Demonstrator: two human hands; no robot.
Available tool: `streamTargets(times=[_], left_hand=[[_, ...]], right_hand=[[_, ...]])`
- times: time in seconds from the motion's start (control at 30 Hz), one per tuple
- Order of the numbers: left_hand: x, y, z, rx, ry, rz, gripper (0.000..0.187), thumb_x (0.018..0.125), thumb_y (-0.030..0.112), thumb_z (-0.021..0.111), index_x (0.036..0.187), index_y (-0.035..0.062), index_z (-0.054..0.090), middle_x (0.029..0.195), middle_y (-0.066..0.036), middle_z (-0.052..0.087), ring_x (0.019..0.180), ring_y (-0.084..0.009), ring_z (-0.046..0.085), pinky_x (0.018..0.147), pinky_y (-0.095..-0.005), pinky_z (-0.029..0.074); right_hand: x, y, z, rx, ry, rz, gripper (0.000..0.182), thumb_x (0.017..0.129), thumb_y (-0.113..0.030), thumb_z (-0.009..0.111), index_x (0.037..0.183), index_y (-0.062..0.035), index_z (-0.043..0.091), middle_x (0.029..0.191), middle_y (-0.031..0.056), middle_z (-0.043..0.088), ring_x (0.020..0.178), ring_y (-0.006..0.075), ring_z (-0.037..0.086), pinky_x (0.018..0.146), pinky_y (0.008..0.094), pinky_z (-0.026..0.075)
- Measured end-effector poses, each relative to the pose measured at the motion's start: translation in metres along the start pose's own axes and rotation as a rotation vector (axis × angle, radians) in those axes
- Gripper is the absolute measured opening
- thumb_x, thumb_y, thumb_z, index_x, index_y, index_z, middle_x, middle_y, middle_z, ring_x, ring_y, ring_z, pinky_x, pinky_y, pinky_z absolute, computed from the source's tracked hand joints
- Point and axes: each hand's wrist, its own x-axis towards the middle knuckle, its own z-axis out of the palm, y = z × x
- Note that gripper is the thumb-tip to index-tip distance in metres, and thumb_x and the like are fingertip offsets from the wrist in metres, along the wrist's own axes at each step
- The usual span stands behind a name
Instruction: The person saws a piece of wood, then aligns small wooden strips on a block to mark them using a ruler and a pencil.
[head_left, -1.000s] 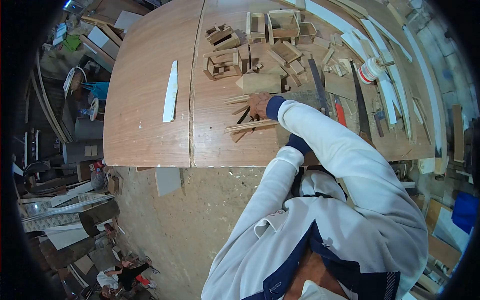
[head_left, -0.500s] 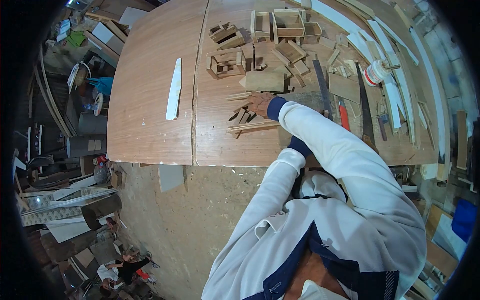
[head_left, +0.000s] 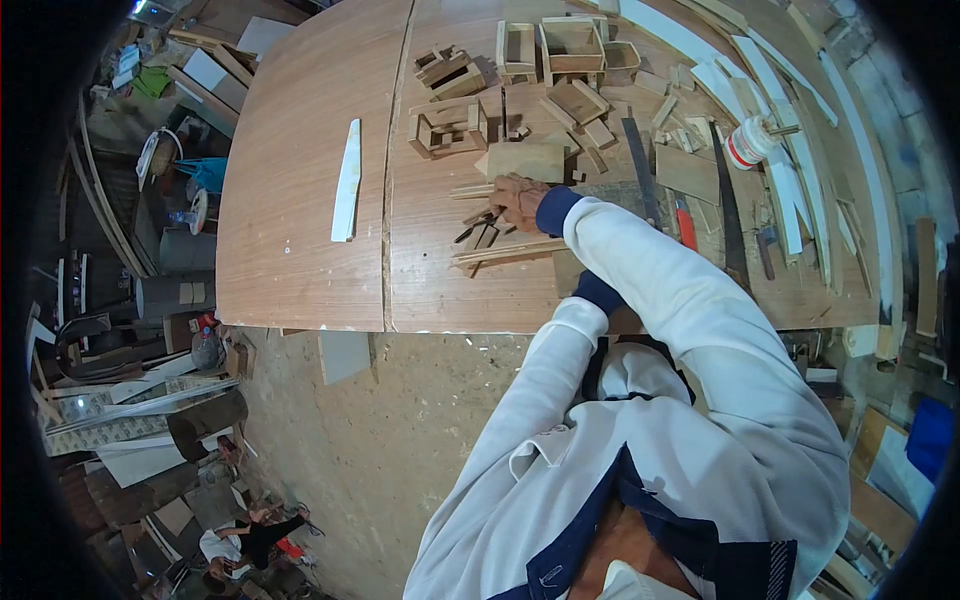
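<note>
My right hand [head_left: 519,203] reaches over the table, its fingers bent down and closed around a dark, slim tool [head_left: 478,226] that looks like pliers. Partly covered by the hand, the tool's exact kind is hard to make out. Thin wooden strips [head_left: 470,191] lie just left of the fingers, and longer strips [head_left: 510,252] lie below them. A flat wooden board [head_left: 526,162] is just beyond the knuckles. My left arm passes beneath the right forearm; only its navy cuff [head_left: 600,291] shows, and the left hand is hidden.
Small wooden boxes [head_left: 572,62] and an open frame [head_left: 448,128] stand farther back. A hand saw [head_left: 731,215], a red-handled tool [head_left: 686,226] and a white glue bottle [head_left: 750,143] are at right. A white strip [head_left: 347,182] lies left. Another person [head_left: 262,533] is at lower left.
My right hand has shifted very slightly, and more of the dark tool shows below its fingers. The left arm stays about where it was.
</note>
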Motion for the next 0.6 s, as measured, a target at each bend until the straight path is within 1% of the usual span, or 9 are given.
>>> streamTargets(times=[0.07,0.13,0.17,0.23,0.3,0.4,0.5,0.53,0.6], left_hand=[[-0.009,-0.004,-0.005,-0.033,0.01,-0.008,0.054,0.085,0.039,0.044,0.131,0.011,0.042,0.134,-0.01,0.04,0.12,-0.0347,0.037,0.103,-0.0482,0.026],[-0.01,-0.006,-0.007,-0.077,0.012,-0.014,0.054,0.084,0.039,0.044,0.131,0.011,0.043,0.134,-0.01,0.041,0.119,-0.0349,0.037,0.103,-0.0483,0.026],[-0.012,-0.009,-0.011,-0.104,0.007,-0.019,0.054,0.084,0.038,0.044,0.131,0.011,0.043,0.134,-0.01,0.041,0.119,-0.035,0.037,0.103,-0.0484,0.026],[-0.017,-0.01,-0.004,-0.159,-0.011,-0.028,0.054,0.084,0.038,0.045,0.131,0.0109,0.043,0.133,-0.01,0.041,0.119,-0.0352,0.038,0.103,-0.0485,0.027],[0.036,0.073,-0.057,0.542,-0.329,0.305,0.054,0.073,0.03,0.062,0.123,0.011,0.053,0.123,-0.012,0.047,0.111,-0.0363,0.041,0.095,-0.0488,0.032],[0.042,0.12,-0.083,0.382,-0.246,0.284,0.053,0.073,0.028,0.063,0.122,0.0115,0.053,0.114,-0.012,0.05,0.108,-0.0358,0.042,0.091,-0.0476,0.034],[0.043,0.118,-0.081,0.369,-0.251,0.296,0.054,0.072,0.027,0.064,0.122,0.0105,0.053,0.114,-0.012,0.05,0.106,-0.0355,0.043,0.09,-0.0474,0.035],[0.043,0.118,-0.081,0.368,-0.236,0.311,0.053,0.072,0.024,0.066,0.122,0.0102,0.054,0.114,-0.011,0.05,0.104,-0.0351,0.044,0.089,-0.0471,0.035],[0.044,0.119,-0.081,0.368,-0.248,0.32,0.053,0.071,0.023,0.067,0.121,0.01,0.055,0.114,-0.011,0.051,0.104,-0.035,0.044,0.089,-0.0469,0.035]], right_hand=[[0.002,0.0,-0.005,0.146,0.022,0.035,0.017,0.074,-0.013,0.066,0.09,-0.0097,0.06,0.104,0.0111,0.051,0.105,0.0298,0.048,0.08,0.0396,0.047],[-0.004,-0.002,-0.016,0.193,0.263,0.058,0.017,0.078,-0.01,0.064,0.094,-0.0072,0.059,0.096,0.0106,0.057,0.091,0.0246,0.057,0.073,0.0365,0.049],[-0.012,0.001,-0.024,0.19,0.265,0.075,0.017,0.078,-0.01,0.064,0.094,-0.0072,0.059,0.096,0.0106,0.057,0.091,0.0246,0.057,0.073,0.0365,0.049],[-0.033,0.007,-0.051,0.934,0.348,0.218,0.015,0.083,-0.005,0.06,0.098,-0.0054,0.057,0.084,0.0077,0.061,0.072,0.016,0.06,0.064,0.0301,0.049],[-0.076,-0.003,-0.092,0.981,0.613,0.276,0.017,0.086,-0.003,0.057,0.103,-0.0044,0.056,0.075,0.0034,0.061,0.061,0.0091,0.056,0.057,0.0239,0.048],[-0.15,0.004,-0.12,1.029,0.877,0.428,0.023,0.088,-0.006,0.056,0.11,-0.0047,0.057,0.081,0.0035,0.062,0.066,0.0086,0.056,0.057,0.0222,0.047],[-0.217,0.0,-0.12,1.219,1.14,0.597,0.026,0.09,-0.009,0.051,0.115,-0.0037,0.056,0.09,0.0045,0.062,0.076,0.0085,0.058,0.059,0.021,0.047],[-0.236,-0.005,-0.116,1.395,1.219,0.592,0.026,0.092,-0.01,0.048,0.116,-0.0035,0.056,0.095,0.0034,0.062,0.08,0.0087,0.058,0.062,0.0211,0.047],[-0.262,-0.018,-0.102,1.402,1.303,0.555,0.026,0.092,-0.009,0.047,0.116,-0.0041,0.056,0.095,0.0033,0.062,0.079,0.0085,0.058,0.062,0.021,0.047]])
